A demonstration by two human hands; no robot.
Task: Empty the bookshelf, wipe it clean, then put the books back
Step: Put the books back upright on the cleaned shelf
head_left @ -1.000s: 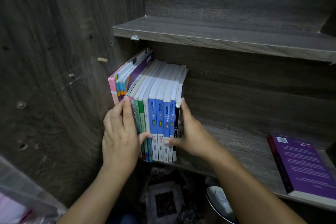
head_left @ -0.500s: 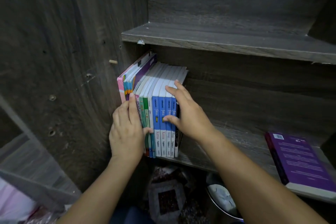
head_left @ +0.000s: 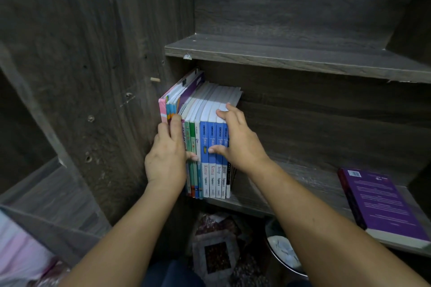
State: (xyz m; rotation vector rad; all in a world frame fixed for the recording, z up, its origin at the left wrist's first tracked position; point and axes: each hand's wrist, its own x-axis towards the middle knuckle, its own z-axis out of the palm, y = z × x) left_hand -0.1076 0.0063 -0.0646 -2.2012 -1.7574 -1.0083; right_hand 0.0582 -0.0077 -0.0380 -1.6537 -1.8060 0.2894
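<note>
Partly hidden behind my hands, the row of books [head_left: 205,142] stands upright at the left end of the lower shelf [head_left: 291,184], tight against the bookshelf's side panel [head_left: 105,77]. My left hand [head_left: 166,158] covers the lower spines of the pink and purple volumes. It lies flat with straight fingers, the thumb touching the green spines. My right hand [head_left: 238,142] grips the blue volumes, with fingers hooked over their white page tops and the thumb on a spine. I can read "fokus" and "Kimia" there; the other lettering is too small to make out. The thin black spine at the row's right end barely shows. A purple book [head_left: 382,202] lies flat at the far right of the shelf, well apart, its corner cut off by the frame. The upper shelf [head_left: 291,58] sits above the row. Below, in the gloom, I can make out a bowl [head_left: 283,251].
</note>
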